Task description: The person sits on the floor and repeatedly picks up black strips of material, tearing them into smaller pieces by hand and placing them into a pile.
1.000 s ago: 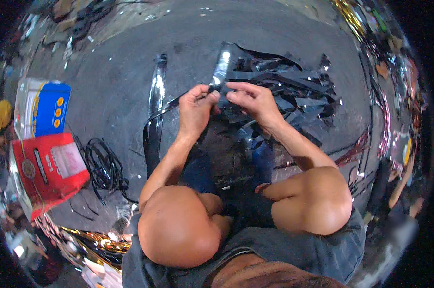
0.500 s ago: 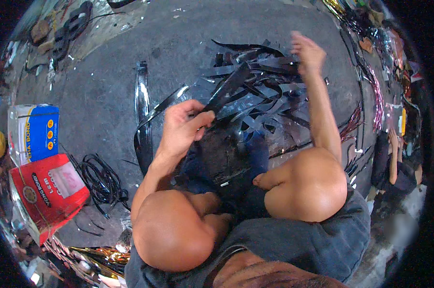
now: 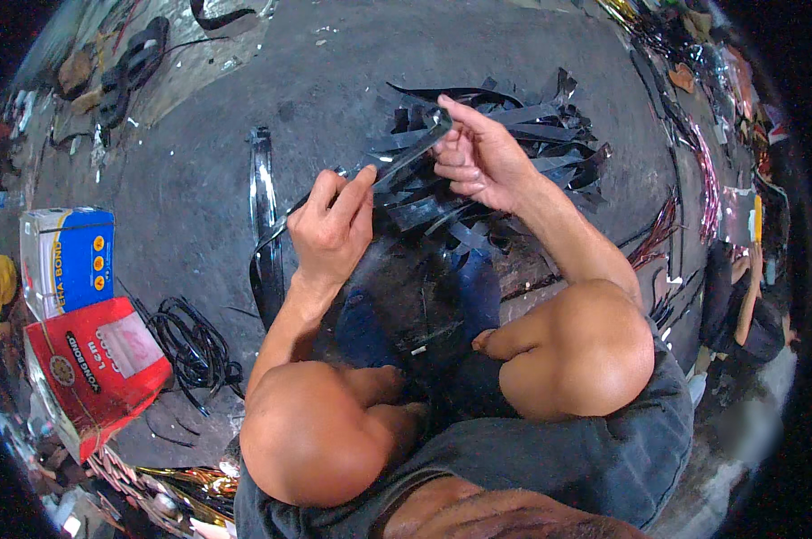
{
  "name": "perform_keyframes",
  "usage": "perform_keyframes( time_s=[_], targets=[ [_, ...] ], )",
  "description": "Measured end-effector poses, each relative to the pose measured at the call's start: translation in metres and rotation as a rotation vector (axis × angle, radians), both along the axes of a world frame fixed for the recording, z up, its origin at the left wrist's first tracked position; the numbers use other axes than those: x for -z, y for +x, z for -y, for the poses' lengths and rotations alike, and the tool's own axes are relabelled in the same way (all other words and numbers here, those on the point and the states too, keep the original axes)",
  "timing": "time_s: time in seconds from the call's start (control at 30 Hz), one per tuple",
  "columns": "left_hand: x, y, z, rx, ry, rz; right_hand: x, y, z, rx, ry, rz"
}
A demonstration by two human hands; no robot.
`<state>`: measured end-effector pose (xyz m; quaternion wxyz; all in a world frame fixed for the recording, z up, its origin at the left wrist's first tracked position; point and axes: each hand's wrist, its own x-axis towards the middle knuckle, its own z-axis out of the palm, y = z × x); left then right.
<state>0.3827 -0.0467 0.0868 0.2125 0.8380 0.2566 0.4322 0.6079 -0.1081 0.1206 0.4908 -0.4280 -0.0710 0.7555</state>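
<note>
A glossy black strip [image 3: 412, 163] stretches between my two hands above the floor. My left hand [image 3: 329, 223] is closed around its nearer part, and a narrow length runs on from that hand toward the lower left. My right hand [image 3: 485, 160] grips the strip's far end between thumb and fingers. Below and behind the hands lies a loose pile of flat black strips [image 3: 550, 135], crossing each other at many angles. A longer shiny black strip [image 3: 262, 184] rests on the floor to the left of my left hand.
At the left stand a blue-and-white box [image 3: 87, 256] and a red box [image 3: 109, 368]. A coil of black cord [image 3: 195, 350] lies beside them. Pink tinsel [image 3: 707, 180] hangs at the right, near another person's arm [image 3: 749, 287]. Gold foil [image 3: 204, 485] lies at lower left.
My right hand has come left from beyond the pile and taken the strip's far end. My left hand has moved slightly up, still gripping the strip.
</note>
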Motion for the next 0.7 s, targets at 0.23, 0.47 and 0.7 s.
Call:
perform_keyframes(
  time_s=[0.23, 0.47, 0.7],
  targets=[
    [0.0, -0.003, -0.005, -0.008, 0.262, -0.106, -0.006, 0.008, 0.012, -0.005, 0.014, 0.086],
    [-0.01, 0.006, -0.002, 0.028, -0.221, 0.035, 0.003, -0.021, 0.019, -0.092, 0.17, 0.545],
    [0.017, 0.009, 0.023, 0.233, -0.967, 0.053, 0.032, -0.057, 0.034, -0.181, 0.303, 0.487]
  ],
)
